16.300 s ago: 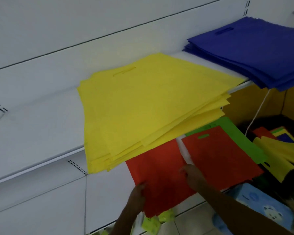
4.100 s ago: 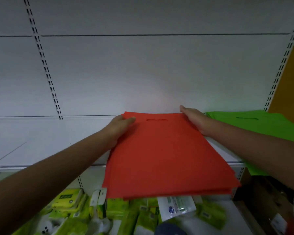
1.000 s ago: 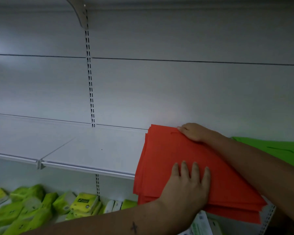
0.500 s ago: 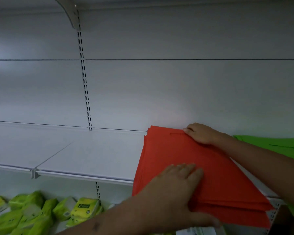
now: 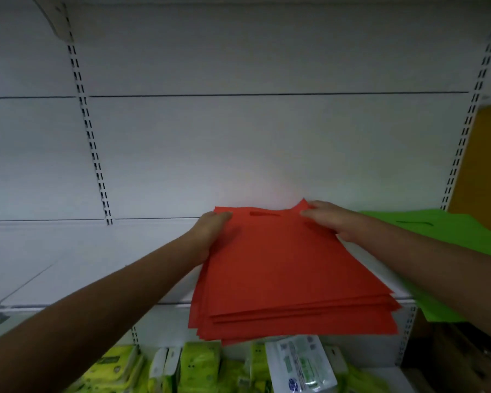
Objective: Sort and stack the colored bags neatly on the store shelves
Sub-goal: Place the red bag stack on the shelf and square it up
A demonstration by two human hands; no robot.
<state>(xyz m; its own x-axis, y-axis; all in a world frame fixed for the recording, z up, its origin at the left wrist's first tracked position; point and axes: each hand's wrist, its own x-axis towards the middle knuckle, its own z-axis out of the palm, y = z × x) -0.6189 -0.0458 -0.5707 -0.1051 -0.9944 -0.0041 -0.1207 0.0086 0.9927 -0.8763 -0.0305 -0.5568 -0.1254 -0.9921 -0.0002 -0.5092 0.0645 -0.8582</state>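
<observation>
Overhead, the white shelf (image 5: 82, 268) carries a stack of red bags (image 5: 289, 279), its front edge overhanging; a green bag pile (image 5: 465, 236) lies just beside it on the right; the left hand (image 5: 210, 234) grips the stack's left rear edge — fingers curled under; the right hand (image 5: 329, 219) pinches the lifted rear right corner; yellow-green packets (image 5: 199, 370) sit below.

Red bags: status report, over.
Left hand and right hand grip far corners of red bag stack. Stack overhangs shelf front. Green bags alongside, nothing blocking.
</observation>
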